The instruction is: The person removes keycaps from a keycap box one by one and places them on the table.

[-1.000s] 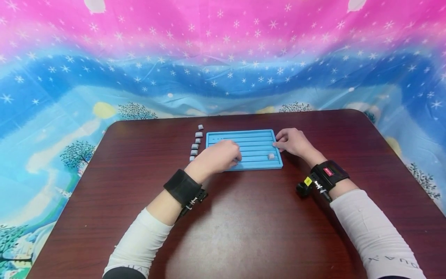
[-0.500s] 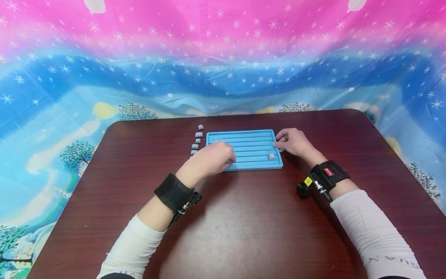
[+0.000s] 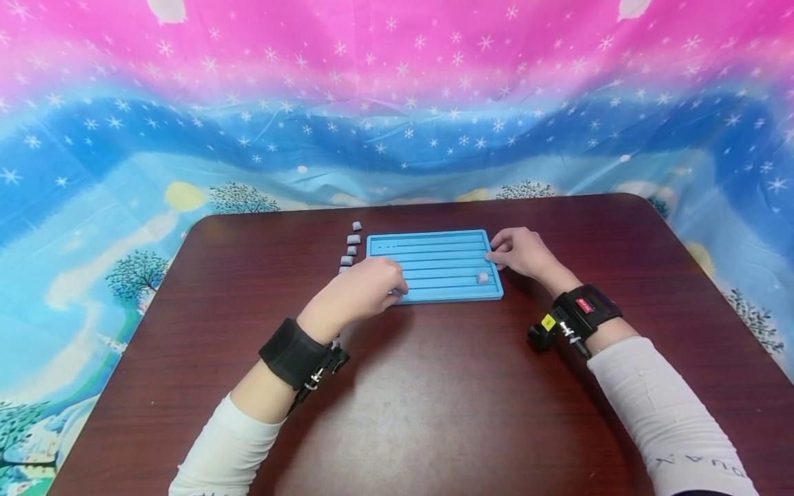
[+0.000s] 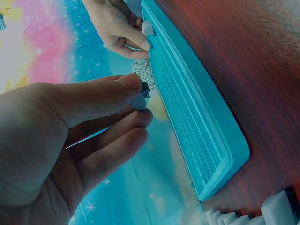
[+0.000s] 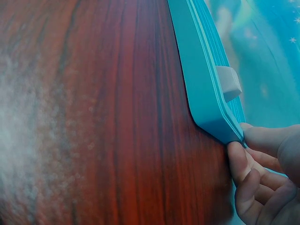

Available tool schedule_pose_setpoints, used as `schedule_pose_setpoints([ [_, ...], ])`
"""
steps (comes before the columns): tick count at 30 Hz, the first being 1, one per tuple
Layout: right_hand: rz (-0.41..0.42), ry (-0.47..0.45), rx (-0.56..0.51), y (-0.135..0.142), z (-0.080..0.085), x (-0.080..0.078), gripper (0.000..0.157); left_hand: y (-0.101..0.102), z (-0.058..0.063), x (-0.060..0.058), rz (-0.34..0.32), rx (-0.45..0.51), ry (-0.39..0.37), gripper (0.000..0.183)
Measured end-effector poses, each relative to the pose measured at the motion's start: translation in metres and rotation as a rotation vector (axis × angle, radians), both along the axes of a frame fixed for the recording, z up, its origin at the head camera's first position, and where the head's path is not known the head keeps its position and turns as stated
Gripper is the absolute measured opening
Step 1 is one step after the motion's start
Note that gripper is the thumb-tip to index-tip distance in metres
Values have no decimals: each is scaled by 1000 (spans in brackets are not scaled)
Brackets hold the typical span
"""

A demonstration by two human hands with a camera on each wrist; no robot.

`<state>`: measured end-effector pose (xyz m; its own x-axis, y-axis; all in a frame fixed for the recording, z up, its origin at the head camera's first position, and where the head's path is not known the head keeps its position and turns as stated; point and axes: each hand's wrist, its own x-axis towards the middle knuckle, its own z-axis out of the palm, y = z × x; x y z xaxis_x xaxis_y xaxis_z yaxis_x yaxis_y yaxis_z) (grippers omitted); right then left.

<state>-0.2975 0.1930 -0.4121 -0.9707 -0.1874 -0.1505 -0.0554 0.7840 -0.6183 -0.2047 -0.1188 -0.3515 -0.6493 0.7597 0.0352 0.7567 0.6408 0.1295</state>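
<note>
My left hand [image 3: 362, 289] is over the near left part of a blue ridged tray [image 3: 446, 274]. In the left wrist view its thumb and fingers pinch a small grey keycap [image 4: 138, 102] with a dark underside, which the hand hides in the head view. My right hand [image 3: 526, 252] holds the tray's right edge, the thumb at the rim and the fingers against the outer wall. A single pale keycap [image 3: 482, 278] sits in the tray near its front right corner.
Several grey keycaps [image 3: 353, 239] stand in a line on the brown table [image 3: 459, 386], left of the tray; my left hand covers the near end of that line. A patterned cloth [image 3: 397, 138] hangs behind the table.
My left hand has moved left and a little nearer along the tray, covering more of the near end of the keycap line. The right hand and the tray have stayed put.
</note>
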Motion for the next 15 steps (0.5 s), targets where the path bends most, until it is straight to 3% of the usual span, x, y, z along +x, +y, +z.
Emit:
schedule_pose_setpoints([
  [15,3,-3,2,0,0,0,32,-12,-3,12,67,20,-49,14],
])
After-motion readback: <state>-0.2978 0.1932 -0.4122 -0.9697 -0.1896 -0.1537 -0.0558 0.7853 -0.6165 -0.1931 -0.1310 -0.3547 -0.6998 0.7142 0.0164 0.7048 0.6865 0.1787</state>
